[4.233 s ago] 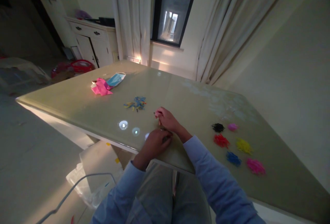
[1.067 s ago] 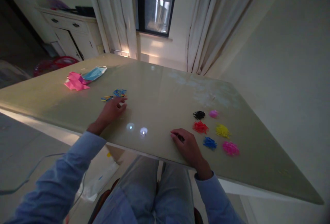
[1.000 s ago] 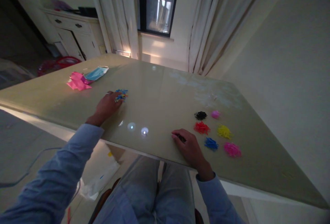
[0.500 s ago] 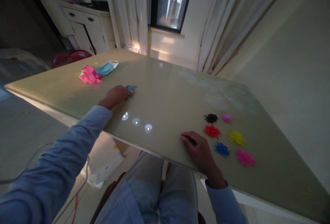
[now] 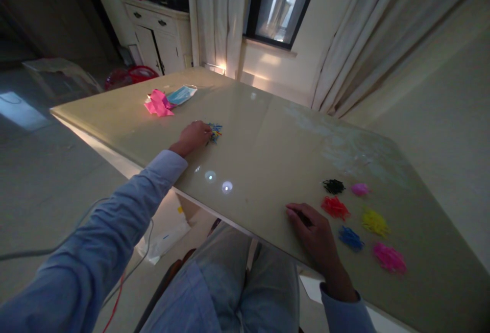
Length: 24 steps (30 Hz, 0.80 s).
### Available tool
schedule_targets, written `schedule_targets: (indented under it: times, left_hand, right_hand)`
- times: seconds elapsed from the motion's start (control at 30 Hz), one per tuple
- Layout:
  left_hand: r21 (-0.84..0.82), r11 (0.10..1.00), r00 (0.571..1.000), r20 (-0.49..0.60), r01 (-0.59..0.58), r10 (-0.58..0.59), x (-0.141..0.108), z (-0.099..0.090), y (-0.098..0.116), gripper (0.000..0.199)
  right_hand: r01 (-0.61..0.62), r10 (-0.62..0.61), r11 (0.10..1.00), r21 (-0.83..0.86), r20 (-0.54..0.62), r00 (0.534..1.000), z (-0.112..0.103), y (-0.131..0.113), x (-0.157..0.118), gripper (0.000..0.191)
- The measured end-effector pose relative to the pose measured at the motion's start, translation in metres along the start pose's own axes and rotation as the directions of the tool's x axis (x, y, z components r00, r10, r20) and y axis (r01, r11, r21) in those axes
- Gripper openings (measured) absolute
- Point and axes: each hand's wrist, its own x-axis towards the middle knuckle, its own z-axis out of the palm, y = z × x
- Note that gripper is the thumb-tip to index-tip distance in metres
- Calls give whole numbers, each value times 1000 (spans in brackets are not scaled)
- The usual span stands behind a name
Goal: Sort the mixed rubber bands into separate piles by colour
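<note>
My left hand (image 5: 196, 135) reaches over a small mixed pile of mostly blue pieces (image 5: 215, 132), its fingertips at the pile's left side; what they hold is too small to tell. My right hand (image 5: 312, 231) rests on the table near its front edge, fingers curled, their inner side hidden. Just right of it lie sorted piles of small strips: black (image 5: 334, 186), red (image 5: 335, 207), blue (image 5: 351, 238), yellow (image 5: 375, 221) and bright pink (image 5: 389, 258). A lighter pink pile (image 5: 360, 189) sits beside the black one.
Crumpled pink paper (image 5: 158, 103) and a blue face mask (image 5: 182, 95) lie at the far left of the table (image 5: 260, 149). Behind stand a white cabinet (image 5: 164, 31) and curtains. Cables hang at the lower left.
The view has shifted, so the scene sits further right. My left hand is still at the mixed pile, and my right hand remains beside the sorted piles with its fingers curled.
</note>
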Motion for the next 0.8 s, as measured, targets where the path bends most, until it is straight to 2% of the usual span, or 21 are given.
schedule_targets:
  times: [0.1, 0.23, 0.37, 0.47, 0.5, 0.57, 0.7, 0.8]
  left_hand:
    - [-39, 999, 997, -64, -38, 35, -1, 3, -3, 33]
    - [-87, 995, 990, -139, -38, 26, -6, -1, -2, 32]
    - [-171, 983, 969, -247, -71, 27, -21, -18, 6, 31]
    - [-378, 923, 937, -341, -68, -71, -44, -34, 20, 30]
    - [-479, 876, 932, -338, -52, -129, -54, -37, 28, 32]
    - [-682, 731, 956, -233, -31, -178, -73, -39, 47, 34]
    - [-906, 422, 995, -21, 22, -96, -106, -25, 99, 28]
    - [-984, 109, 990, 139, 139, -3, -123, -7, 146, 27]
  right_hand:
    - [-3, 3, 1000, -6, -4, 1000, 0, 0, 0, 27]
    - [6, -6, 1000, -17, -14, 1000, 0, -1, 0, 27]
    - [16, -16, 1000, -7, -20, 1000, 1, -2, 0, 26]
    - [18, -18, 1000, 8, -21, 1000, 1, -3, 0, 26]
    - [20, -20, 1000, 13, -23, 1000, 1, -4, 0, 26]
    - [23, -23, 1000, 20, -25, 999, 1, -5, 0, 25]
    - [35, -34, 999, 19, -26, 999, 1, -8, 0, 24]
    - [37, -36, 999, 31, -42, 998, 2, -9, -1, 22]
